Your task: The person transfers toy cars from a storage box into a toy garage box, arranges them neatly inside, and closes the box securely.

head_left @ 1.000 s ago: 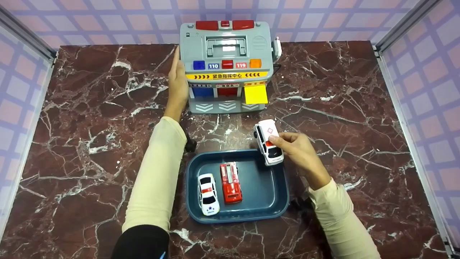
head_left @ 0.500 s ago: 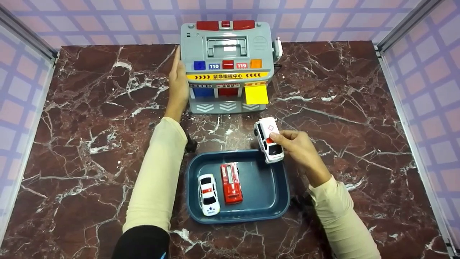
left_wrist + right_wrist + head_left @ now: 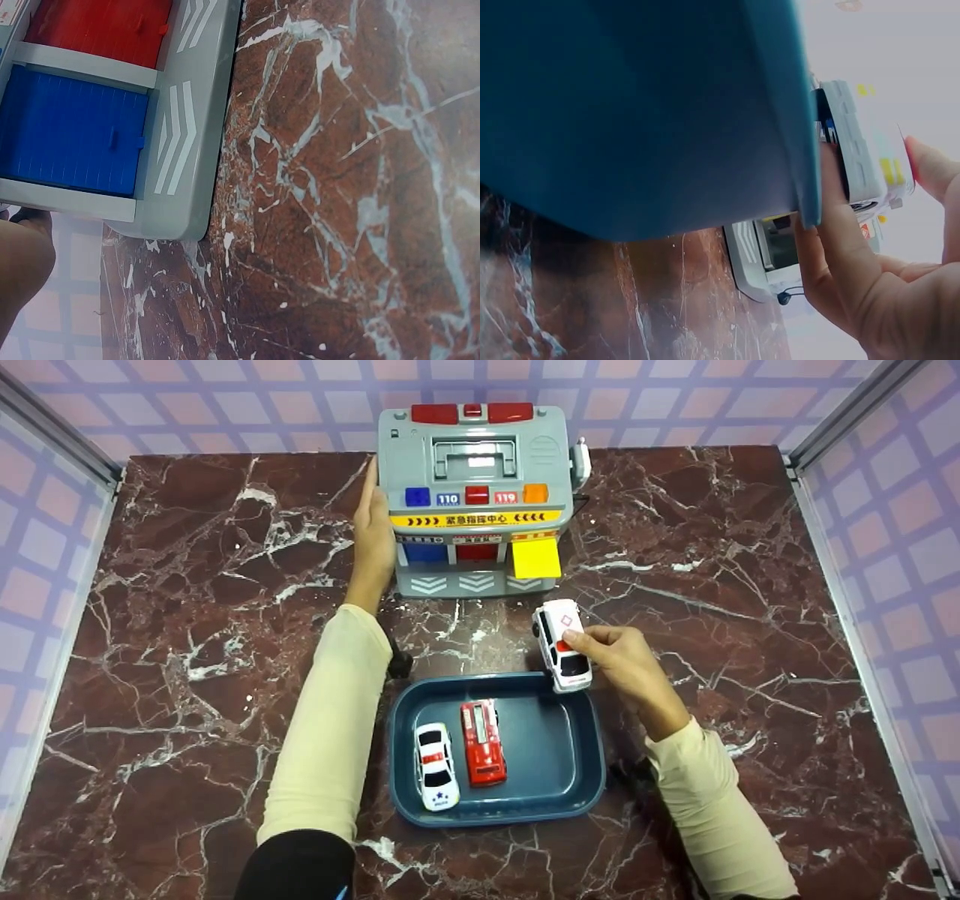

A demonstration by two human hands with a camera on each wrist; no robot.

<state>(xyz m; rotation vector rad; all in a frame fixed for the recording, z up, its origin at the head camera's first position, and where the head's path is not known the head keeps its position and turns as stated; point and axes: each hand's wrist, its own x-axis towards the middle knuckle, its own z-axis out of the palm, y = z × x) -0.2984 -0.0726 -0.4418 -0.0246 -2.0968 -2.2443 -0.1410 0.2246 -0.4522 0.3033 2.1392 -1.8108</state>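
We pinch white toy van (image 3: pixel 558 643) in right hand (image 3: pixel 628 669); left hand (image 3: pixel 371 540), fingers straight, touches toy station (image 3: pixel 476 506): "110", "119", "紧急指挥中心".

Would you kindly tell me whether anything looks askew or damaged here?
Nothing looks damaged; only the yellow door on the toy station differs, standing raised while the blue door and red door are shut.

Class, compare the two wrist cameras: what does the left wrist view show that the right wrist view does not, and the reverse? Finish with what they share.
Only the left wrist view: the blue door, the red door and part of the left hand.

Only the right wrist view: the outside of the blue tray and the right hand holding the white toy van.

Both: part of the grey toy station and the marbled tabletop.
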